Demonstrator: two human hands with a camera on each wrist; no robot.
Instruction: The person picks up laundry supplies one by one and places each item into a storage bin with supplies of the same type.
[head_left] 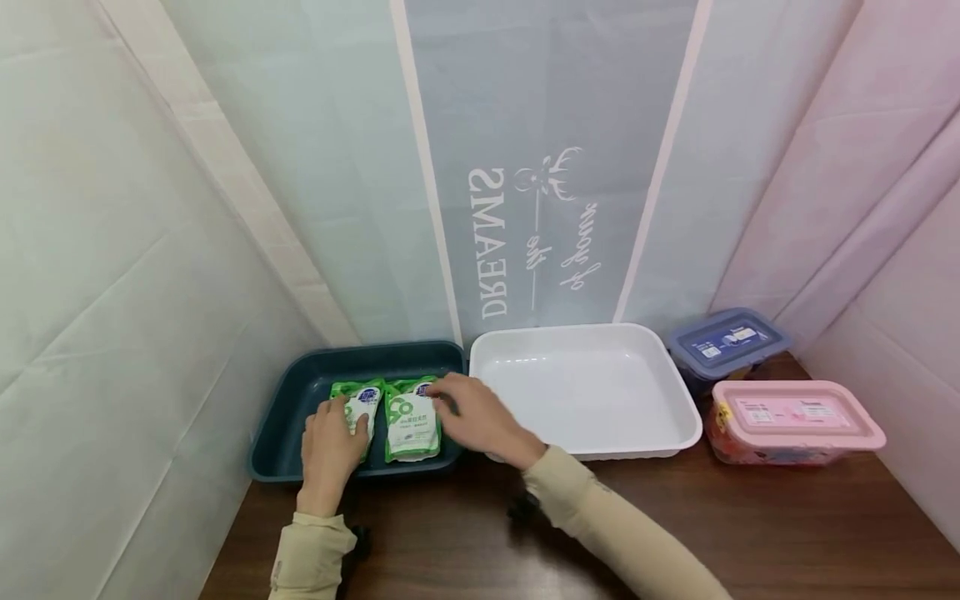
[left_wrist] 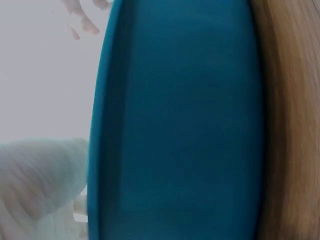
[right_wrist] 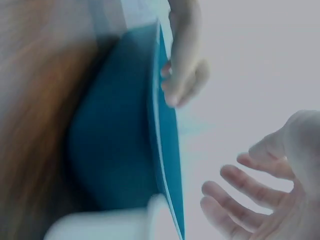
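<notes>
Two green-and-white packets lie side by side in a dark teal tray [head_left: 292, 408]. My left hand [head_left: 330, 446] rests over the left packet [head_left: 365, 408], covering its lower left part, with the thumb apart from the fingers. The right packet [head_left: 412, 425] lies face up, its printed front mostly showing. At its upper right edge hovers my right hand [head_left: 480, 417]; the right wrist view shows this hand [right_wrist: 260, 190] with its fingers loosely spread and nothing in the palm. The tray's side [left_wrist: 190, 120] fills the left wrist view and hides the packets there.
Right beside the teal tray stands a white tray [head_left: 577, 400]. Farther right are a blue-lidded container [head_left: 727, 342] and a pink-lidded container [head_left: 802, 417]. All stand on a dark wooden table [head_left: 465, 533], with fabric hanging behind [head_left: 555, 100].
</notes>
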